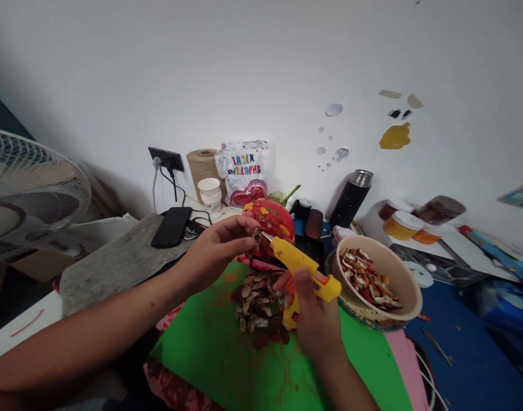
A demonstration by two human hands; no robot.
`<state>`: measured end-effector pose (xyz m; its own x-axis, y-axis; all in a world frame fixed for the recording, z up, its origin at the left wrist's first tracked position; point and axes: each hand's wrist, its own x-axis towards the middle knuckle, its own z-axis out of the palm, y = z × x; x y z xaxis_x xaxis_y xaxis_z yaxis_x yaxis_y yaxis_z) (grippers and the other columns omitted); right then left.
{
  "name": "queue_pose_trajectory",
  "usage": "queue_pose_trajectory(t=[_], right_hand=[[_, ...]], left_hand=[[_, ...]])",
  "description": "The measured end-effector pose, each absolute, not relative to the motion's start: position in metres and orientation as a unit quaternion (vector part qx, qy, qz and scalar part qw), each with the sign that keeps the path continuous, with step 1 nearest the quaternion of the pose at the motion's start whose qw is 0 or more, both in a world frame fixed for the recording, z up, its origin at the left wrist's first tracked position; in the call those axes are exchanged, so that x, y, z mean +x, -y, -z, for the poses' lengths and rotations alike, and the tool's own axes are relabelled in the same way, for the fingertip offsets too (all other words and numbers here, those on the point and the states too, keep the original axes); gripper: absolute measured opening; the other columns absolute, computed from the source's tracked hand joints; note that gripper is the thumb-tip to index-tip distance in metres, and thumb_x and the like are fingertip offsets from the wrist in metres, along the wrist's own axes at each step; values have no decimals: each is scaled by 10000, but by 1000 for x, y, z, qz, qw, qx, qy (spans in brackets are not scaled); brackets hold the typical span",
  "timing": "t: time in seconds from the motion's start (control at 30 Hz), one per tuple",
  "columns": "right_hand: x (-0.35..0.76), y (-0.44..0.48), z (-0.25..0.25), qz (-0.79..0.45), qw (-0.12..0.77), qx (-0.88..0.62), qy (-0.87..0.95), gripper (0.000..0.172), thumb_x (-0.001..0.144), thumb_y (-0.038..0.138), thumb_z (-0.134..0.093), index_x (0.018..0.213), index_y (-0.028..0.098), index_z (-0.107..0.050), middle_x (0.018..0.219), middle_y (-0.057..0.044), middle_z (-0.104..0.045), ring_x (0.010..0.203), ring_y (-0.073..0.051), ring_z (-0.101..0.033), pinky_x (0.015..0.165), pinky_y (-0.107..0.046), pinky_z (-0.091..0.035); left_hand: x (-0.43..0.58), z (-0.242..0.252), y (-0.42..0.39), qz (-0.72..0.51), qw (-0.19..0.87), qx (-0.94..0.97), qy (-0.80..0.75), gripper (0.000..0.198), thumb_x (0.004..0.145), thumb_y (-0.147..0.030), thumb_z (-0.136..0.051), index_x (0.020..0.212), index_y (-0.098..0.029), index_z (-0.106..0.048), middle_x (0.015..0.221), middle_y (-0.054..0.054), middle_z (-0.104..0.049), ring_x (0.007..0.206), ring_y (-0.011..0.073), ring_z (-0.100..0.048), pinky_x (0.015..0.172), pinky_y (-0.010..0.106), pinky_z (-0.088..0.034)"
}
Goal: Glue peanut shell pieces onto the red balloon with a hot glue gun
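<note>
My left hand [221, 248] is closed in a pinch on a small brown shell piece [257, 235]. Wrapped round the handle of a yellow hot glue gun [296, 257] is my right hand [315, 311]. The gun's metal nozzle points at the shell piece, touching or very near it. Just behind both hands sits a red ball-like form [282, 216], perhaps a balloon, with red and orange pieces on its surface. Under the gun, a pile of loose brown nut shells [257, 299] lies on a green sheet [218, 342], several dark red ones at its near side.
At right a beige bowl [405, 285] of painted shells stands in a woven basket. Behind are a black flask [351, 200], paint jars [402, 224], paper cups [210, 191], twine [202, 165] and a balloon bag [244, 168]. A phone [171, 227] and fan [34, 194] are at left.
</note>
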<state>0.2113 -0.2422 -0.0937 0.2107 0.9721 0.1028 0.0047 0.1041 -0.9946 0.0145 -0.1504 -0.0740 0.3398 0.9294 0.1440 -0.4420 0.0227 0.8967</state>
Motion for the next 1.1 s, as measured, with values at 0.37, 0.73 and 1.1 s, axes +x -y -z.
queue_pose_trajectory(t=[0.37, 0.73, 1.1], right_hand=[[211, 244, 93, -415, 577, -530, 462, 774, 914, 945, -700, 706, 204, -788, 583, 22, -505, 498, -129, -425, 430, -250, -320], [207, 245, 88, -423, 582, -536, 441, 761, 875, 935, -752, 673, 202, -729, 592, 32, -501, 513, -119, -419, 443, -245, -309], [207, 245, 91, -419, 577, -536, 451, 764, 929, 925, -704, 692, 200, -735, 596, 36, -464, 513, -121, -407, 445, -255, -293]], left_hand=[[15, 75, 152, -524, 642, 501, -250, 299, 805, -264, -1077, 1047, -222, -906, 993, 27, -823, 825, 116, -735, 738, 178, -615], [15, 75, 154, -519, 632, 516, -254, 301, 819, -268, -1065, 1058, -212, -891, 972, 41, -816, 846, 143, -741, 766, 222, -631], [14, 73, 155, -522, 629, 516, -256, 262, 834, -211, -1041, 1050, -215, -893, 1021, 42, -830, 872, 147, -751, 786, 225, -639]])
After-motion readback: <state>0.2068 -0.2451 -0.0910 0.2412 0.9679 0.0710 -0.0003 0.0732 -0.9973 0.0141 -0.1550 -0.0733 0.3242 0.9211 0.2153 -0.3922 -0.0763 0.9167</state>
